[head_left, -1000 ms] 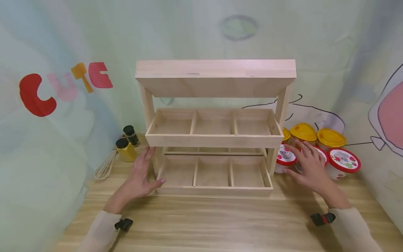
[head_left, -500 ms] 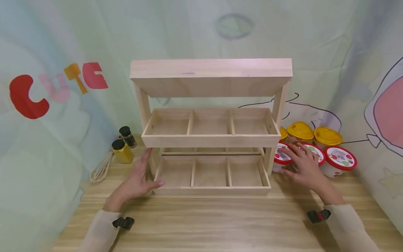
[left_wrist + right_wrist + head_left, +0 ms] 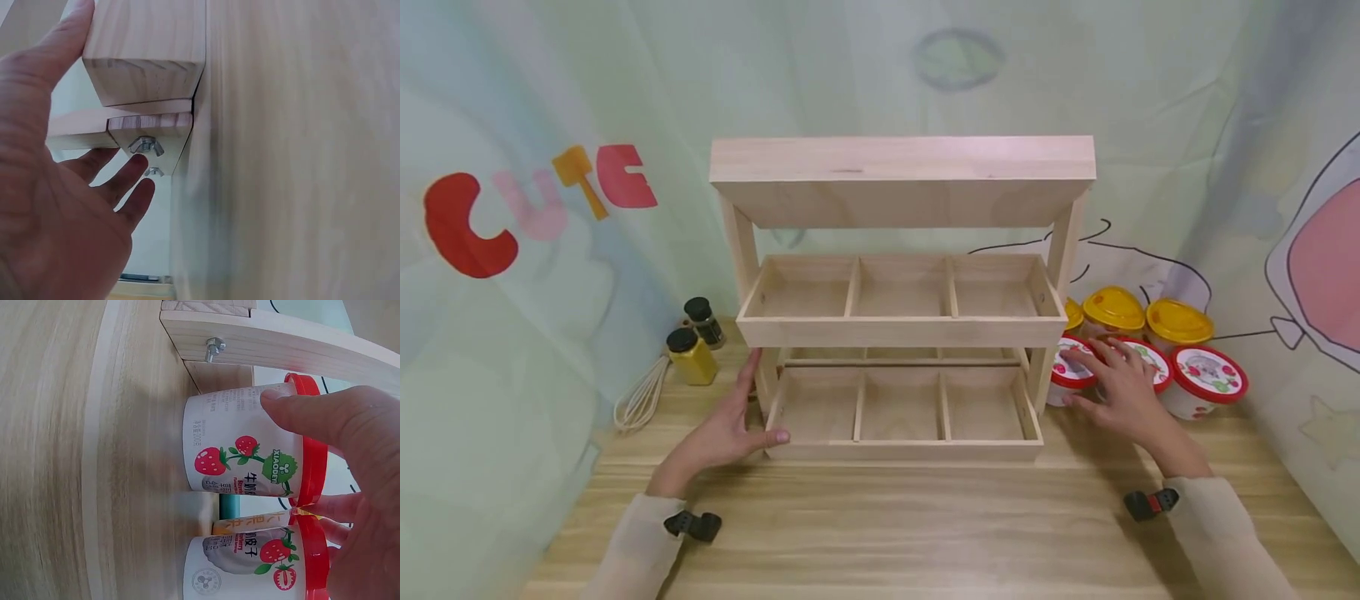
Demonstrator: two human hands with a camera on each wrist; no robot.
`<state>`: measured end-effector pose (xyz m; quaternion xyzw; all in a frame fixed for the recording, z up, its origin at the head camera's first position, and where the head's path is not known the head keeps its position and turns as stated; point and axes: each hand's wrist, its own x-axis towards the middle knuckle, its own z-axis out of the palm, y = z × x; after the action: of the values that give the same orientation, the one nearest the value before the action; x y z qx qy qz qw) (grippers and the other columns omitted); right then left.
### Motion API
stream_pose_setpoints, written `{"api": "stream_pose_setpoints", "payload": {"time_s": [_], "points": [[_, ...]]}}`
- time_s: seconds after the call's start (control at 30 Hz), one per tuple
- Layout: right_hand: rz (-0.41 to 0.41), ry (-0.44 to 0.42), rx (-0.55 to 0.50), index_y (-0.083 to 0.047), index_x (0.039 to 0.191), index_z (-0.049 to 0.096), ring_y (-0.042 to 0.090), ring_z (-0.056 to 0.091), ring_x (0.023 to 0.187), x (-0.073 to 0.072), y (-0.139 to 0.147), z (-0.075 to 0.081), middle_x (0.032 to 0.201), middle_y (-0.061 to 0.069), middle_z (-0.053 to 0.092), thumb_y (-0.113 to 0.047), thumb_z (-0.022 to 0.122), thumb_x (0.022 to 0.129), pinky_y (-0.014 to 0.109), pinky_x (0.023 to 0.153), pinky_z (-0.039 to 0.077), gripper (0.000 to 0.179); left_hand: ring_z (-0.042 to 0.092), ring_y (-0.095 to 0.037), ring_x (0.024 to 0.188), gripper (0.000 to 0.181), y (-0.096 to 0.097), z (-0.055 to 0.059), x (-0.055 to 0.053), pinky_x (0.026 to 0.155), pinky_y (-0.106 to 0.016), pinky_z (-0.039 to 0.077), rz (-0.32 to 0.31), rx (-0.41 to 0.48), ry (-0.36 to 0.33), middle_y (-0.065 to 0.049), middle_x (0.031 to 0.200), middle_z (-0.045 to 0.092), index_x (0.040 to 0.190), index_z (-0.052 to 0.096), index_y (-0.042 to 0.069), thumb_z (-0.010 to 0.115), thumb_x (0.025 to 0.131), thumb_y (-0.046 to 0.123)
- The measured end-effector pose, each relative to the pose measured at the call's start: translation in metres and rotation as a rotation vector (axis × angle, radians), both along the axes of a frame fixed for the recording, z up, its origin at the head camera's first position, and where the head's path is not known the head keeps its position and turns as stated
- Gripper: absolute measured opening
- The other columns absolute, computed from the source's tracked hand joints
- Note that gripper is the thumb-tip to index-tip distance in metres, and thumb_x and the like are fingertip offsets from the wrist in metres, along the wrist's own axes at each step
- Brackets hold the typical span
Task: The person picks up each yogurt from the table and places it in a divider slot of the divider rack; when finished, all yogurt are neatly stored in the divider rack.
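Both of the hands we see have parted fingers, and we make out no firm hold in either. On the left hand [image 3: 722, 433], the thumb lies at the front corner of the lower tray [image 3: 902, 451], while the other fingers reach along the side, near a wing nut [image 3: 145, 147]; whether they touch it, we cannot tell. On the right hand [image 3: 1123, 396], the fingers bend loosely by the red lids, the thumb seeming to touch the nearest white tub [image 3: 237, 462]. We judge the work to be early: the wooden stand [image 3: 902, 158] looks already assembled on the surface [image 3: 887, 525] between the hands, yet no tub or jar sits in its lower tray or upper tray [image 3: 902, 333]. Anything beyond this light contact is left to do. Farther out, we find yellow-lidded tubs [image 3: 1112, 308] behind and, across the stand, a yellow jar [image 3: 692, 358] and a coiled cord [image 3: 643, 396].
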<state>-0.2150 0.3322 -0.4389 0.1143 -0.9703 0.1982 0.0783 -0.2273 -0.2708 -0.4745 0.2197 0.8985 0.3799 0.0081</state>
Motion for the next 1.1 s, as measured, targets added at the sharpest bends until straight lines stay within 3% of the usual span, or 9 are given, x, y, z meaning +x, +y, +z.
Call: {"api": "stream_pose_setpoints", "payload": {"time_s": [0.3,0.53,0.6,0.7,0.77,0.8,0.87,0.97,1.1], "points": [[-0.03,0.096,-0.035,-0.013,0.14,0.064,0.061,0.028,0.146,-0.001,-0.007,-0.007,0.158,0.036,0.044,-0.013,0.09,0.081,0.087,0.114,0.019,0.064,0.044,-0.051,0.147,0.142,-0.004,-0.011,0.002,0.119,-0.075,0.035,-0.035,0.073,0.036,-0.034,0.17,0.032,0.171,-0.019,0.027,0.092,0.084,0.016],[-0.022,0.168,-0.066,-0.01,0.135,0.067,0.062,0.032,0.14,-0.001,-0.007,-0.011,0.152,0.039,0.048,-0.003,0.09,0.078,0.086,0.111,0.023,0.062,0.036,-0.055,0.152,0.136,-0.004,-0.022,0.002,0.118,-0.081,0.03,-0.032,0.129,-0.004,-0.031,0.176,0.014,0.172,-0.017,0.033,0.087,0.088,0.014],[-0.017,0.195,-0.076,-0.01,0.134,0.068,0.063,0.033,0.139,0.0,-0.007,-0.012,0.151,0.038,0.049,-0.003,0.091,0.077,0.086,0.111,0.024,0.061,0.039,-0.054,0.151,0.133,-0.004,-0.024,0.002,0.123,-0.069,0.036,-0.019,0.131,0.0,-0.029,0.178,0.014,0.172,-0.015,0.034,0.087,0.089,0.014],[-0.004,0.26,-0.089,-0.007,0.13,0.07,0.063,0.037,0.135,0.001,-0.005,-0.014,0.146,0.037,0.053,-0.002,0.092,0.075,0.083,0.107,0.028,0.059,0.046,-0.051,0.147,0.131,-0.005,-0.027,0.002,0.123,-0.034,0.041,-0.007,0.145,0.014,-0.028,0.177,0.02,0.173,-0.011,0.031,0.086,0.089,0.012],[0.004,0.301,-0.097,-0.006,0.129,0.071,0.062,0.04,0.132,0.003,-0.004,-0.014,0.144,0.037,0.055,-0.002,0.092,0.074,0.082,0.105,0.029,0.058,0.049,-0.05,0.145,0.13,-0.004,-0.028,0.001,0.12,-0.025,0.04,0.003,0.147,0.028,-0.027,0.176,0.024,0.174,-0.009,0.031,0.086,0.088,0.012],[0.006,0.314,-0.107,-0.006,0.128,0.072,0.062,0.04,0.132,0.004,-0.004,-0.014,0.143,0.037,0.055,-0.002,0.093,0.074,0.081,0.104,0.029,0.058,0.048,-0.049,0.145,0.129,-0.004,-0.028,0.002,0.121,-0.027,0.04,0.005,0.15,0.031,-0.026,0.176,0.024,0.174,-0.009,0.031,0.086,0.088,0.012],[0.004,0.329,-0.129,-0.007,0.128,0.072,0.061,0.04,0.132,0.006,-0.002,-0.013,0.144,0.037,0.055,-0.003,0.093,0.074,0.081,0.105,0.029,0.059,0.047,-0.049,0.146,0.129,-0.003,-0.029,0.002,0.124,-0.045,0.041,0.013,0.148,0.039,-0.025,0.178,0.02,0.174,-0.008,0.032,0.087,0.088,0.012],[-0.006,0.341,-0.166,-0.009,0.129,0.072,0.058,0.039,0.134,0.011,0.0,-0.011,0.146,0.036,0.055,-0.002,0.093,0.073,0.082,0.109,0.026,0.061,0.045,-0.048,0.146,0.13,-0.003,-0.029,0.002,0.117,-0.073,0.037,0.017,0.15,0.042,-0.025,0.179,0.015,0.174,-0.008,0.031,0.087,0.087,0.012],[-0.015,0.357,-0.225,-0.011,0.131,0.072,0.057,0.038,0.137,0.02,-0.001,-0.004,0.148,0.034,0.054,0.0,0.093,0.073,0.083,0.112,0.025,0.062,0.045,-0.049,0.147,0.129,-0.003,-0.03,0.002,0.116,-0.077,0.035,0.017,0.16,0.029,-0.026,0.178,0.015,0.174,-0.007,0.031,0.087,0.088,0.011]]}}
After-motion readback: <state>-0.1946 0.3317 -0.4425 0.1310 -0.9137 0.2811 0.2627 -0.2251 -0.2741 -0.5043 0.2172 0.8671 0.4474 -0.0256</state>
